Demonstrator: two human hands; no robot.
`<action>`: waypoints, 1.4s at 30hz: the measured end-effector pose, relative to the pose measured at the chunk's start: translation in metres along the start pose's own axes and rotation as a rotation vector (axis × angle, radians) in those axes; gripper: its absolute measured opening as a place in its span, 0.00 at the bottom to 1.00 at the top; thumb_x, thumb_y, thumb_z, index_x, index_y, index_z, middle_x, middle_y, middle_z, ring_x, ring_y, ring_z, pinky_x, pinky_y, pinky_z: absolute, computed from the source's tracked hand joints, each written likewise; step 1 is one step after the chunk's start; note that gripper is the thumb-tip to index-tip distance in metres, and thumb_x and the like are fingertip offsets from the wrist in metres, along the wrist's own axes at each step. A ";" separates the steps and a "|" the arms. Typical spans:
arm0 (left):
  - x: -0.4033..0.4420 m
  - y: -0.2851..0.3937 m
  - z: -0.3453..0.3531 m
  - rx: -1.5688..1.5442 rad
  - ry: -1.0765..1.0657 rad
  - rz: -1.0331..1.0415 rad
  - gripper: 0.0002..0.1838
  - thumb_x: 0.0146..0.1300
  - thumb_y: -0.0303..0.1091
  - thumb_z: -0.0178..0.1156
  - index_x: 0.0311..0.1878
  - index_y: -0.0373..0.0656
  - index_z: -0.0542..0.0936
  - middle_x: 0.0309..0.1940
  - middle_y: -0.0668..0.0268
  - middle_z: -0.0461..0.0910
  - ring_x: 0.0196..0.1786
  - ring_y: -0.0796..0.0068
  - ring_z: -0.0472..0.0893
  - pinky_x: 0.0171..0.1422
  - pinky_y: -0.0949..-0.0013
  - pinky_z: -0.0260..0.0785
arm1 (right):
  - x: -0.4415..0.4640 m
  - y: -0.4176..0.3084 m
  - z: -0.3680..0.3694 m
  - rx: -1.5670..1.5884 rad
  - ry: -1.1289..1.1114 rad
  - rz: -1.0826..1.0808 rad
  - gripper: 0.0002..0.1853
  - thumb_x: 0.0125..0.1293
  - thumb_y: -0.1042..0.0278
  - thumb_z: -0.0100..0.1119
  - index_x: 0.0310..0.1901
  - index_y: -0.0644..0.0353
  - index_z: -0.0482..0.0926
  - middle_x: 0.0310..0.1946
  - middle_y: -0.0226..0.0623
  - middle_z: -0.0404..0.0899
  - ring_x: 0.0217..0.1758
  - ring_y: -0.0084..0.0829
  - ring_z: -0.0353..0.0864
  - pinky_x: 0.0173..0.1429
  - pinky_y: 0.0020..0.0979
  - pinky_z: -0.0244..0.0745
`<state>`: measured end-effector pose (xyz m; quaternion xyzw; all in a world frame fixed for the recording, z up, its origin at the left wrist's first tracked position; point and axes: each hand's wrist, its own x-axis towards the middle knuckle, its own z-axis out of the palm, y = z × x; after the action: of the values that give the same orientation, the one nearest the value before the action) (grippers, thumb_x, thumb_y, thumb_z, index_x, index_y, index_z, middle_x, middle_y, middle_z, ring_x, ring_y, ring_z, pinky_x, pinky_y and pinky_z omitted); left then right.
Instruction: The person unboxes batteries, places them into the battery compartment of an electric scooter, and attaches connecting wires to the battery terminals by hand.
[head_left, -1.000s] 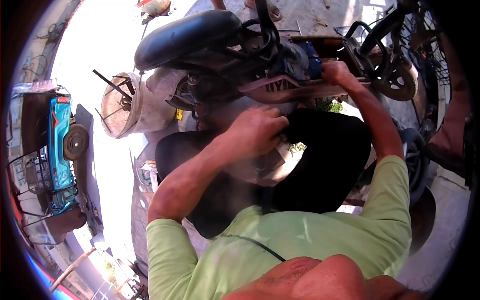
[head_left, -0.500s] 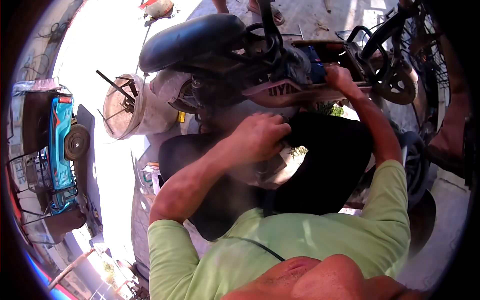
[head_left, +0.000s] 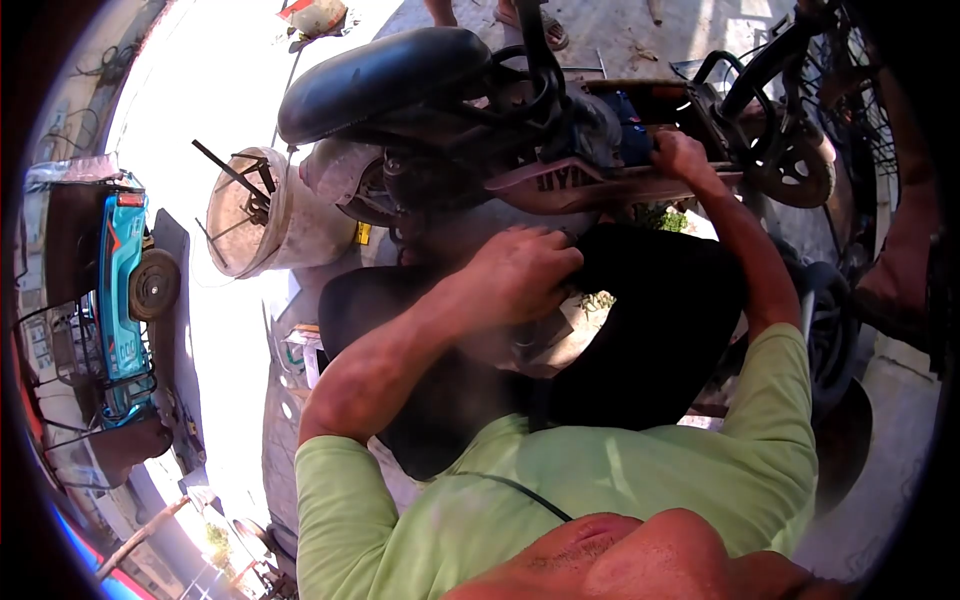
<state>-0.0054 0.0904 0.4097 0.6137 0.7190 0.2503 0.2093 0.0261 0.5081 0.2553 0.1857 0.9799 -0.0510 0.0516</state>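
Observation:
An electric scooter [head_left: 560, 195] with a black padded seat [head_left: 390, 80] stands across the upper middle. My right hand [head_left: 680, 157] reaches to its open footboard compartment [head_left: 668, 100], fingers curled at the near edge beside a dark blue item [head_left: 630, 130]. What those fingers grip, if anything, is hidden. Lower down, my left hand [head_left: 528, 268] is closed over my dark-trousered legs [head_left: 650, 330], close to the knee. Whether something small sits inside that fist cannot be made out.
A dirty white bucket [head_left: 310, 225] with metal rods leans left of the scooter's rear. Farther left stands a blue three-wheeled vehicle [head_left: 122, 300]. Another person's feet [head_left: 540, 25] show at the top. At right are a wheel [head_left: 830, 320] and another person's leg [head_left: 905, 240].
My right hand has shifted very slightly at the compartment edge, and its elbow sits a touch lower. The left hand stays in place.

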 end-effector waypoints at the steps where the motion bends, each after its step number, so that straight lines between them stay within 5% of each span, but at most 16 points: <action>1: 0.000 0.001 0.000 0.003 -0.007 -0.006 0.20 0.56 0.33 0.70 0.53 0.44 0.82 0.44 0.57 0.78 0.53 0.50 0.79 0.57 0.50 0.73 | -0.001 0.002 0.001 0.023 0.022 -0.012 0.17 0.59 0.55 0.65 0.46 0.54 0.83 0.47 0.47 0.85 0.53 0.51 0.85 0.56 0.52 0.80; 20: 0.001 -0.003 0.001 0.009 -0.076 -0.022 0.22 0.55 0.32 0.68 0.54 0.43 0.81 0.44 0.57 0.78 0.53 0.51 0.79 0.57 0.50 0.73 | 0.004 0.012 0.008 0.071 0.063 -0.104 0.14 0.58 0.57 0.65 0.42 0.53 0.84 0.45 0.45 0.86 0.51 0.52 0.85 0.54 0.50 0.82; 26: 0.001 -0.004 -0.002 0.012 -0.057 -0.014 0.22 0.55 0.32 0.69 0.55 0.42 0.81 0.43 0.57 0.78 0.53 0.50 0.79 0.56 0.49 0.73 | -0.004 -0.002 0.010 -0.008 0.085 0.054 0.15 0.58 0.53 0.66 0.42 0.53 0.84 0.41 0.48 0.87 0.47 0.55 0.87 0.51 0.53 0.82; 42: -0.003 -0.001 -0.002 0.005 -0.059 -0.031 0.22 0.55 0.33 0.70 0.54 0.44 0.81 0.43 0.57 0.78 0.53 0.51 0.80 0.57 0.51 0.74 | 0.000 -0.004 0.005 0.014 0.024 0.033 0.14 0.59 0.56 0.65 0.43 0.53 0.82 0.47 0.43 0.86 0.54 0.51 0.85 0.56 0.50 0.81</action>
<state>-0.0073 0.0870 0.4108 0.6100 0.7227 0.2270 0.2326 0.0250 0.5038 0.2510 0.2030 0.9768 -0.0549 0.0396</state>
